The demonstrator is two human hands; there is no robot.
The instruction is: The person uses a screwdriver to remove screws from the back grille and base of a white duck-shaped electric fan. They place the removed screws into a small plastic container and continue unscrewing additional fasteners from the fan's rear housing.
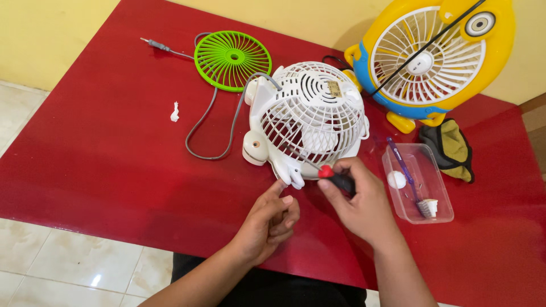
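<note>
Red worktop (102, 165), seen from above, set against a yellow wall and bordered by pale floor tiles. At centre: white fan (307, 122), small, lying with its grille cage up, a grey cable (213, 122) trailing from its left side in a loop toward a plug at the far left. Right hand (361, 202): fingers closed around a screwdriver (333, 176) with a red-and-black handle; the shaft runs up and left into the grille near the fan's lower edge. Left hand (267, 222): loosely curled, holding nothing, index fingertip touching the fan's lower rim beside a white foot. The two hands sit near each other, not touching. Behind the white fan, to the left: green grille (233, 59), round, flat on the worktop, over part of the cable. At far right, upright: yellow fan (432, 57) with blue trim and white grille, a thin black rod slanting across its face. Right of the hands: clear tray (441, 187), rectangular, holding a purple-handled tool, a white ball and a small white part. Just beyond the tray: dark cloth (449, 148), bunched, olive and black. Left of the cable, well apart: white scrap (175, 112), small, lying alone.
</note>
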